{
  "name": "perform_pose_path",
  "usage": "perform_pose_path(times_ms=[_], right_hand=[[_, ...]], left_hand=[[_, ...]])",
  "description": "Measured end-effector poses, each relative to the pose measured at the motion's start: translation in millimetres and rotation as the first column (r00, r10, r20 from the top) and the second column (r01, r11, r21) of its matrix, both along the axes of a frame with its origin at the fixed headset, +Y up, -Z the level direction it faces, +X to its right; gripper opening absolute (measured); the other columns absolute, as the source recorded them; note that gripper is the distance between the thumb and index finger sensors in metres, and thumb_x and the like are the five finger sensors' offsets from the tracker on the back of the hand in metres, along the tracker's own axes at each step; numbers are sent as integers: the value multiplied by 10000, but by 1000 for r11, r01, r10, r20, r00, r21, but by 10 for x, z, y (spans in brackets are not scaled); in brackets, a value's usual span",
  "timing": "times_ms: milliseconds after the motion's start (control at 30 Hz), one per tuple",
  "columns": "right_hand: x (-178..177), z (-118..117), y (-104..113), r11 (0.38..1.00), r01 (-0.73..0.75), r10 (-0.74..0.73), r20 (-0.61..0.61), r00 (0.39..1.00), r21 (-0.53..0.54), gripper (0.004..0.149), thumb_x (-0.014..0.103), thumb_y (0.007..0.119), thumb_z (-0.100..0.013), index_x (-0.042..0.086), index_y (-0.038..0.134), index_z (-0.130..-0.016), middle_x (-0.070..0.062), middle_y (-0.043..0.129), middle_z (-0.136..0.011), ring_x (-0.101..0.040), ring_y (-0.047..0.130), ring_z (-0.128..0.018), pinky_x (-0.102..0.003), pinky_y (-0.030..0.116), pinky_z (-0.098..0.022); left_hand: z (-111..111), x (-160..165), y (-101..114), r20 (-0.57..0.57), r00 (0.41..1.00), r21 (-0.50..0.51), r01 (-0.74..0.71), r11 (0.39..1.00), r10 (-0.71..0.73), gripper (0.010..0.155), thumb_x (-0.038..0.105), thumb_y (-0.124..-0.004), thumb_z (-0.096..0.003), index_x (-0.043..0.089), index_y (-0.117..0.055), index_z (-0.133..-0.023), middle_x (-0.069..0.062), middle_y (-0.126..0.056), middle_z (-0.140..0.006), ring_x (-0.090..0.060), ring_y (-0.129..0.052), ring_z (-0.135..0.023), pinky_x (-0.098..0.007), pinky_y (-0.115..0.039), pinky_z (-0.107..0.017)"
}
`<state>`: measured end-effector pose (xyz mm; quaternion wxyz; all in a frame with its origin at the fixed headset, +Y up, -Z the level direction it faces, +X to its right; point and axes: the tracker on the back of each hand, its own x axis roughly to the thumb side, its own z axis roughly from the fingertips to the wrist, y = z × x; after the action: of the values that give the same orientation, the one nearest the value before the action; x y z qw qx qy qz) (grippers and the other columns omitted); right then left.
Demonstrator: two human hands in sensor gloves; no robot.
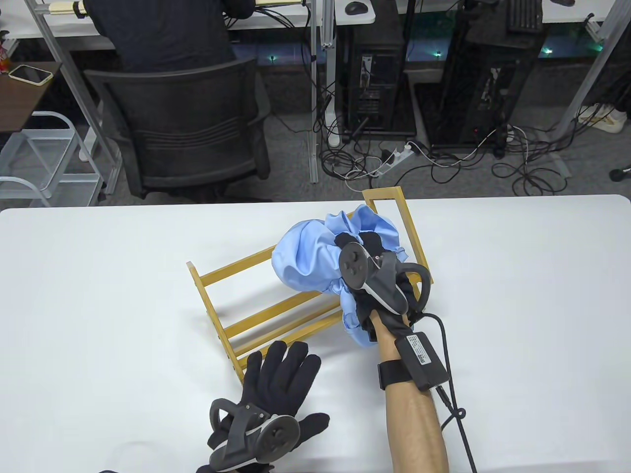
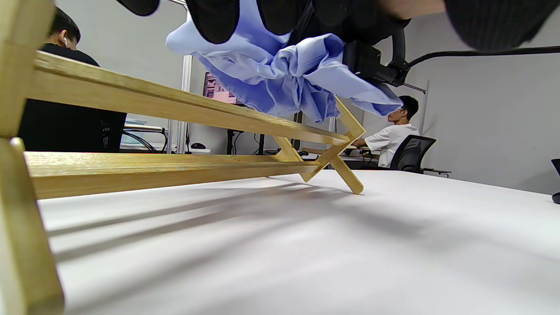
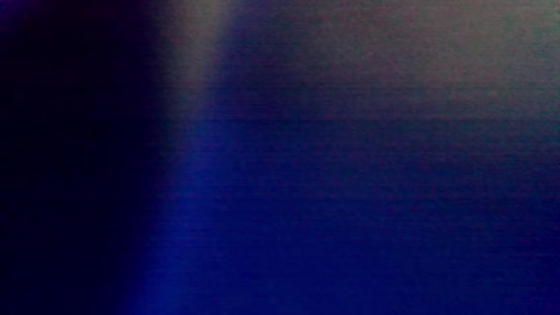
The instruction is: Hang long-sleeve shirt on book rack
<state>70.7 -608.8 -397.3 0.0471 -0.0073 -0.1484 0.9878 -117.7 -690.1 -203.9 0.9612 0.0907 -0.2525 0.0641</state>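
Note:
A light blue long-sleeve shirt (image 1: 305, 256) is bunched up over the right half of a wooden book rack (image 1: 256, 315) on the white table (image 1: 98, 276). My right hand (image 1: 369, 251) grips the bundle from above; its fingers are sunk in the cloth. In the left wrist view the shirt (image 2: 280, 70) hangs over the rack's upper rail (image 2: 175, 105). My left hand (image 1: 278, 374) lies flat with fingers spread on the table, fingertips by the rack's near left corner. The right wrist view is covered by blue cloth (image 3: 306, 197) and shows nothing else.
Beyond the table's far edge stand an office chair (image 1: 187, 133) with a seated person, computer towers (image 1: 379, 74) and floor cables. A cable (image 1: 453, 384) runs from my right wrist across the table.

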Motion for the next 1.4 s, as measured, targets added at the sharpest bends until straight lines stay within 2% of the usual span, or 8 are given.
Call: perform_pose_path(times_ms=[233,633,700,833,967,1133,1200,1400], right_hand=[[-81,-104,-49,999,-12,11,52,999,30,682,451,968,-385,499,579,-943,33,739,-995,-220,1024,-523,-216,957,-244],[-371,-328,-377,993,-111,114,160,981,-26,728,457,945,-409,466,516,-996,-9,693,-1036,-230,1020,-577,-225,961,-287],[-374,-342,-399,993,-113,118,165,979,-38,741,474,938,-409,462,499,-1006,-11,681,-1048,-235,1015,-600,-232,961,-308],[-329,-343,-414,993,-99,107,151,983,-60,790,556,890,-400,449,442,-1042,-33,620,-1109,-281,961,-737,-288,950,-412],[-267,-289,-411,988,-72,86,97,992,-135,841,634,801,-404,411,358,-1083,-71,490,-1193,-406,766,-954,-469,835,-623],[-167,-146,-373,980,-77,80,10,997,-181,899,717,709,-383,380,291,-1104,-75,348,-1238,-460,525,-1083,-635,614,-756],[-108,-64,-345,979,-77,72,-33,997,-188,902,745,681,-374,399,279,-1103,-67,309,-1245,-466,454,-1101,-662,554,-768],[68,238,-304,994,-45,30,-154,988,-97,886,761,653,-363,402,311,-1098,-38,300,-1243,-433,386,-1116,-647,484,-783]], left_hand=[[-6,6,-1,4,1000,-10,1,1000,-1,954,792,-684,-438,290,-359,-1181,-67,-375,-1337,-502,-501,-1201,-740,-449,-798],[-20,9,-8,3,1000,-23,3,1000,-3,954,792,-684,-438,289,-359,-1181,-69,-376,-1337,-503,-503,-1199,-740,-450,-798],[-21,9,-6,3,1000,-24,3,1000,-3,956,792,-685,-436,290,-359,-1181,-69,-376,-1337,-504,-504,-1199,-741,-449,-798],[-22,2,-4,1,1000,-22,-5,1000,5,957,793,-684,-437,290,-357,-1182,-68,-373,-1338,-502,-501,-1201,-741,-447,-799],[-27,2,-10,0,1000,-25,-3,1000,3,956,793,-685,-436,291,-359,-1181,-70,-375,-1337,-503,-503,-1200,-741,-449,-798],[-25,-8,-9,-5,1000,-29,-4,1000,4,959,794,-686,-434,290,-358,-1181,-69,-373,-1337,-502,-500,-1201,-742,-446,-798],[-25,-15,-10,-8,1000,-30,-7,1000,6,956,792,-687,-435,290,-359,-1181,-66,-375,-1337,-500,-499,-1202,-741,-444,-799],[-35,-36,-16,-25,999,-27,-22,999,21,956,785,-693,-435,288,-359,-1180,-70,-372,-1336,-496,-493,-1205,-735,-431,-805]])
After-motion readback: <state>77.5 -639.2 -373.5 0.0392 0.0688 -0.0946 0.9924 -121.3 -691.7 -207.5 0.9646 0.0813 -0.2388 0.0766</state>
